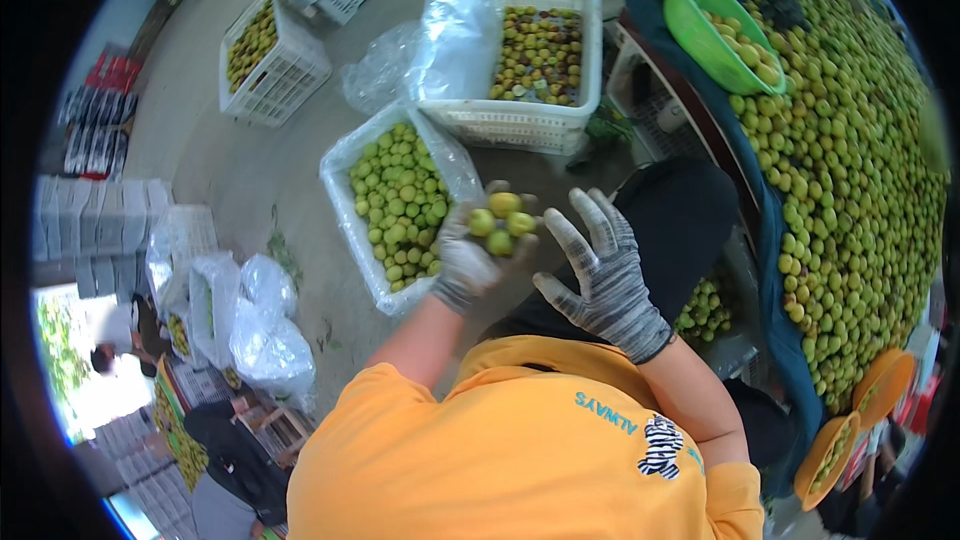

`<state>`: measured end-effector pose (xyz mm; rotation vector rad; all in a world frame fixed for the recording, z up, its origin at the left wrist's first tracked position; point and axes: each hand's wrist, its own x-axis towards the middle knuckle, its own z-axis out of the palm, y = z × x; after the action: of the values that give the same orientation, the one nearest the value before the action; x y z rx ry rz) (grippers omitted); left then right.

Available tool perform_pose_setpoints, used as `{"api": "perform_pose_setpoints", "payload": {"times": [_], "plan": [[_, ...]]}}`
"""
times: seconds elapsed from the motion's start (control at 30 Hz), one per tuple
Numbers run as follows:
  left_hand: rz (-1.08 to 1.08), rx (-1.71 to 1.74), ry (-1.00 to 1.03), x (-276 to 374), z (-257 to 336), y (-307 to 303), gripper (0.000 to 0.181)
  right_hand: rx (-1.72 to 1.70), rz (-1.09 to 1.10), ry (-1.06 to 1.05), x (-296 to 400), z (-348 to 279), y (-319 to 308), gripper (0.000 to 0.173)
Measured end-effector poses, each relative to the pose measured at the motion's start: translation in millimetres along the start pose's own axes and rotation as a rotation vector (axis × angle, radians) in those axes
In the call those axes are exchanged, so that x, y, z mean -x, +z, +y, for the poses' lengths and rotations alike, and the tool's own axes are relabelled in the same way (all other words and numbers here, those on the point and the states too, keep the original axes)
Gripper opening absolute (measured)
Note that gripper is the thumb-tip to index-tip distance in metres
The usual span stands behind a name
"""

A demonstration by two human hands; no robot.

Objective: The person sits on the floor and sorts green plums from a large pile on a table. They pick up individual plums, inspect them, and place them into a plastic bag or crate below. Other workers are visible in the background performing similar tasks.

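Note:
Several small round green-yellow fruits rest in my left hand, which wears a pale grey knit glove with a whitish palm. This hand hovers by the right side of a crate lined with clear plastic, about filled with green fruits. My right hand, in a striped grey glove, is raised above my dark trouser leg. Its fingers are spread and hold nothing, and a gap separates them from the fruits in my left palm.
On the right, a table draped with dark blue cloth bears heaped fruits and a green basin. Ahead stand a large white crate and a smaller one. Orange baskets sit at lower right. Other people work nearby.

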<state>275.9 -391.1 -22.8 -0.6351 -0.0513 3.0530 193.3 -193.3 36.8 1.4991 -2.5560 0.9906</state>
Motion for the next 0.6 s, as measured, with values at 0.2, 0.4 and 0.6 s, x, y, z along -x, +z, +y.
{"api": "perform_pose_setpoints", "payload": {"times": [0.2, 0.4, 0.6], "plan": [[0.288, -0.300, 0.546, -6, 129, -89, 0.042, -0.078, 0.144, 0.189, 84, 31, -61, 0.051], [0.832, -0.548, 0.471, -23, 185, -84, 0.050, 0.029, 0.405, 0.708, 199, 75, -92, 0.031], [0.269, -1.921, 0.811, -148, 135, 27, 0.058, -0.020, 0.680, 1.105, 264, 118, -100, 0.041]]}}
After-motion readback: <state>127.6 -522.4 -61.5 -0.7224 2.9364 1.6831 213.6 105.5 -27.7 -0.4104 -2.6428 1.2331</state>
